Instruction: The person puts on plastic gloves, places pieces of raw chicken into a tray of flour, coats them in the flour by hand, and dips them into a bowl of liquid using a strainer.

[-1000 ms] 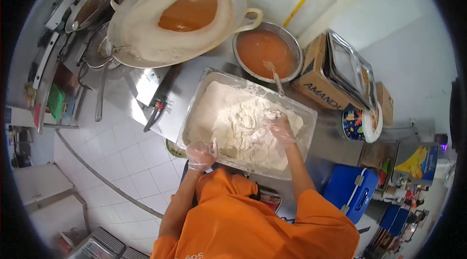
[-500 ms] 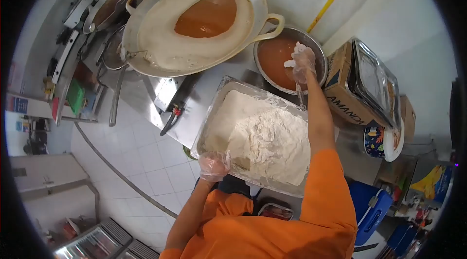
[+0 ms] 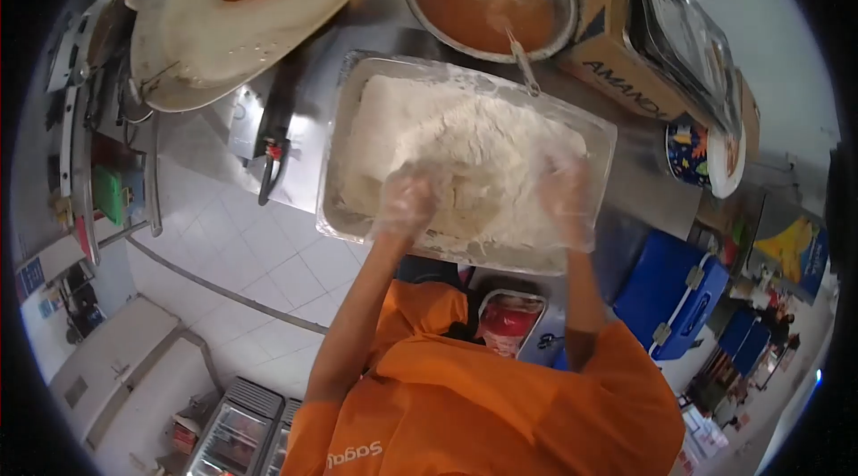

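Note:
Both of my hands are over a rectangular metal tray (image 3: pixel 327 199) of pale flour (image 3: pixel 474 123). Clear plastic gloves cover them. My left hand (image 3: pixel 409 201) is above the flour near the tray's left front part, its fingers smeared by motion. On the right side of the tray, my right hand (image 3: pixel 563 188) is at the flour, also blurred. Whether either hand grips anything cannot be made out. The flour is heaped and clumpy towards the back, with a scraped hollow between my hands. Behind the tray stands a metal bowl (image 3: pixel 572 7) of reddish-orange liquid, a utensil handle (image 3: pixel 524 65) leaning over its rim.
A large pan (image 3: pixel 147 87) with brown liquid and pale foam stands at the upper left. To the right are a cardboard box (image 3: pixel 617 74) with metal trays against it, a patterned tub (image 3: pixel 688 154) and a blue cooler (image 3: pixel 670 293). A red-filled container (image 3: pixel 509 320) sits below the tray.
My right hand has left the bowl and come to the flour tray; the white lump in it no longer shows. My left hand has moved from the tray's corner in over the flour. The view has shifted.

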`<state>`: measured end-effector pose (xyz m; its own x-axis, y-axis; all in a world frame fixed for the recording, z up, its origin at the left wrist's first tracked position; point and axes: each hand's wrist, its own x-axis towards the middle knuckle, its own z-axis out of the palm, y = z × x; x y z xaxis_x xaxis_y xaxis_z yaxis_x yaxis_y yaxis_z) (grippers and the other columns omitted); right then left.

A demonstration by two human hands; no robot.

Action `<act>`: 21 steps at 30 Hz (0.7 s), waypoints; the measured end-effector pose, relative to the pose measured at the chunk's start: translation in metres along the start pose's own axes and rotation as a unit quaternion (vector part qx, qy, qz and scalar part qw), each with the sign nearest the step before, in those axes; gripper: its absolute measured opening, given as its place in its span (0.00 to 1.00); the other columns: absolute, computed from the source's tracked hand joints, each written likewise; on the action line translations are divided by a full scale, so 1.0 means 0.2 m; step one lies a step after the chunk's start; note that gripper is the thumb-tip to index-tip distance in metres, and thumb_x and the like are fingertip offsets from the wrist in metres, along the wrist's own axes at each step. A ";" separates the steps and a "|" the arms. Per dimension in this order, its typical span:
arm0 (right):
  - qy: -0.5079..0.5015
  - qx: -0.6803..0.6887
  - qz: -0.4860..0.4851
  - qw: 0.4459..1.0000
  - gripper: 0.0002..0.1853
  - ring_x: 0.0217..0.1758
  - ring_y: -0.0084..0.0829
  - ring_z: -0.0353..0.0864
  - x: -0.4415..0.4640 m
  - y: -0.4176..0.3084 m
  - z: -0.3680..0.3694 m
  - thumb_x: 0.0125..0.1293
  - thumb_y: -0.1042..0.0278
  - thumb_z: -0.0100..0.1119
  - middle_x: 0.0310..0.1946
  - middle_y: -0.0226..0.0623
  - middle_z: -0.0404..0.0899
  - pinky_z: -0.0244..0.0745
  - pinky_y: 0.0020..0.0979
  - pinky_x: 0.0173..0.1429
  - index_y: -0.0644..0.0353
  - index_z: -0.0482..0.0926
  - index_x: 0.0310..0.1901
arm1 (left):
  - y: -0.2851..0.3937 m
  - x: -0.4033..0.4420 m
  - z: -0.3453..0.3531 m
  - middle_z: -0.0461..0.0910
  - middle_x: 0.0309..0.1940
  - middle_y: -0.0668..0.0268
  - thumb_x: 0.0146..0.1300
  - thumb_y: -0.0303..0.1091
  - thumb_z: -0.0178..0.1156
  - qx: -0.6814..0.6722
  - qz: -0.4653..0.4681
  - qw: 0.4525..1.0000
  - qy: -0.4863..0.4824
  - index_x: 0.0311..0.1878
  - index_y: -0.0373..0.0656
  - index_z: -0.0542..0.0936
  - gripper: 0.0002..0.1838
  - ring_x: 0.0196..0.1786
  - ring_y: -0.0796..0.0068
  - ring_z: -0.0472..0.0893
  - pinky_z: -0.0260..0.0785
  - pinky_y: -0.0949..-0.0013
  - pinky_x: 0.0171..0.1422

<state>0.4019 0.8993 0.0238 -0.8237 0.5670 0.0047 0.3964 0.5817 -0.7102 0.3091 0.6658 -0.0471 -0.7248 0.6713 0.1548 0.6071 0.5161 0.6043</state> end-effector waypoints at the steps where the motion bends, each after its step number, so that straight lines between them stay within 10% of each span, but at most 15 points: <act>1: -0.087 -0.004 0.043 0.995 0.12 0.46 0.46 0.83 -0.12 0.12 0.09 0.59 0.71 0.59 0.42 0.49 0.83 0.75 0.39 0.53 0.61 0.84 0.45 | 0.01 0.09 0.09 0.85 0.42 0.60 0.61 0.39 0.57 -0.015 0.076 0.997 0.008 0.45 0.47 0.83 0.13 0.43 0.58 0.84 0.75 0.60 0.52; 5: -0.181 -0.056 -0.016 0.982 0.22 0.49 0.48 0.82 -0.40 0.22 0.47 0.57 0.70 0.61 0.44 0.53 0.82 0.75 0.43 0.55 0.68 0.77 0.54 | 0.07 0.28 0.28 0.79 0.57 0.58 0.63 0.40 0.55 0.240 0.138 0.945 -0.174 0.57 0.47 0.78 0.20 0.58 0.62 0.78 0.70 0.59 0.60; 8: -0.188 -0.047 0.046 0.980 0.25 0.51 0.52 0.79 -0.45 0.31 0.58 0.58 0.69 0.60 0.45 0.58 0.79 0.72 0.47 0.55 0.69 0.74 0.57 | 0.16 0.37 0.19 0.76 0.60 0.56 0.64 0.40 0.53 0.230 0.031 0.844 -0.483 0.61 0.43 0.76 0.23 0.63 0.61 0.74 0.69 0.60 0.59; 11: -0.102 0.033 -0.011 0.994 0.27 0.50 0.54 0.78 -0.36 0.23 0.53 0.57 0.69 0.59 0.43 0.59 0.78 0.71 0.49 0.53 0.69 0.71 0.59 | -0.09 0.14 0.26 0.76 0.59 0.53 0.64 0.42 0.53 0.094 0.140 0.962 -0.213 0.63 0.42 0.74 0.25 0.60 0.59 0.77 0.71 0.60 0.56; 14: -0.115 0.035 -0.014 0.993 0.32 0.47 0.53 0.79 -0.37 0.21 0.63 0.57 0.67 0.61 0.40 0.57 0.79 0.72 0.48 0.51 0.69 0.66 0.63 | -0.13 0.03 0.19 0.75 0.61 0.50 0.64 0.42 0.55 0.260 0.122 0.943 -0.171 0.63 0.42 0.74 0.26 0.58 0.56 0.79 0.72 0.58 0.58; 16: -0.238 -0.005 0.051 0.970 0.38 0.47 0.51 0.79 -0.29 0.11 0.58 0.56 0.63 0.64 0.40 0.54 0.80 0.73 0.46 0.52 0.70 0.63 0.66 | -0.04 0.07 0.13 0.74 0.61 0.49 0.64 0.42 0.56 0.183 0.014 0.952 -0.244 0.64 0.43 0.74 0.26 0.59 0.54 0.78 0.70 0.56 0.62; 21: -0.121 -0.016 0.035 0.992 0.34 0.42 0.46 0.81 -0.21 0.27 0.71 0.52 0.61 0.68 0.36 0.48 0.81 0.75 0.42 0.48 0.70 0.69 0.58 | -0.06 0.09 0.15 0.80 0.54 0.54 0.63 0.40 0.58 -0.060 -0.102 0.970 -0.214 0.57 0.42 0.79 0.21 0.57 0.51 0.78 0.69 0.58 0.64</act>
<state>0.4006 0.8241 -0.1145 -0.8656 0.4519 -0.2157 0.4653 0.5666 -0.6800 0.2980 0.6886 -0.0754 -0.6081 0.7347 -0.3008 0.4047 0.6128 0.6787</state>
